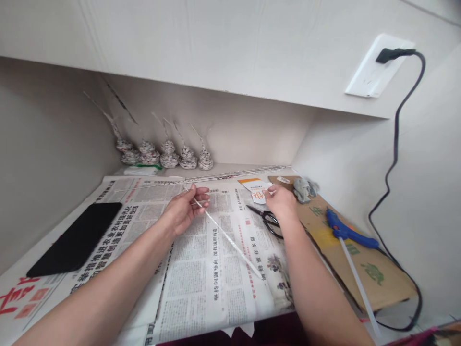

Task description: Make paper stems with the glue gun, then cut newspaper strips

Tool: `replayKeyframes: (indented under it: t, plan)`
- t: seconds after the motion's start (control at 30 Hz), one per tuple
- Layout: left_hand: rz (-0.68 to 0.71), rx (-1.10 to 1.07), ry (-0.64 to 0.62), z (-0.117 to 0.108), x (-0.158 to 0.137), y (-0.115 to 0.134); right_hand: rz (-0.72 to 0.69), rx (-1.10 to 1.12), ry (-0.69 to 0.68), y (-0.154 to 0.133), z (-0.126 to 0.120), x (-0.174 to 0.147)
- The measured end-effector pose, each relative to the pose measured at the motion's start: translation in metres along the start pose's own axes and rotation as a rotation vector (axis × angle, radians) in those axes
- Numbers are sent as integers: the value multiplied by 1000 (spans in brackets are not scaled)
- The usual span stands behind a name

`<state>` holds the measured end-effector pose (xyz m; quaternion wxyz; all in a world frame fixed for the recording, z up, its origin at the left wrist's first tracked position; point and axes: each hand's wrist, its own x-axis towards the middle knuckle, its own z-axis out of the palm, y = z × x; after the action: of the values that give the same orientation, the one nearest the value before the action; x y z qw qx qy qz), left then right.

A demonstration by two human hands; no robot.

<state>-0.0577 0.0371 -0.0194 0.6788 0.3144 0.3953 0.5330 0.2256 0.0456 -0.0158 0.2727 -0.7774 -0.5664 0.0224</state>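
My left hand (188, 207) pinches a thin rolled paper stick (230, 240) near its upper end. The stick slants down to the right above the newspaper (194, 274). At the right, my right hand (280, 199) has its fingers closed on the edge of a piece of white and orange printed card (256, 190). Black-handled scissors (268, 220) lie on the newspaper just below the card, partly hidden by my right wrist. Behind both hands, several long paper sticks (230, 175) lie across the back of the table.
Several woven paper gourds (169, 154) stand along the back wall. A black pad (77, 238) lies at the left. On the right, a blue glue gun (347, 230) with a glue stick rests on cardboard (382, 283) near a grey cloth (305, 189). A black cord (396, 129) hangs from the socket.
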Motion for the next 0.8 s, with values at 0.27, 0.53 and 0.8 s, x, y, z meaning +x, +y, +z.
replayKeyframes:
  t: [0.27,0.53,0.8]
  plan:
    - [79,-45,64,-2,4,2,-368,193,-217,-33,20,-28]
    - [174,-114,172,-7,14,-2,-102,-82,-8,-1,10,-3]
    - [98,-80,87,-8,11,-3,-11,-223,-61,6,18,1]
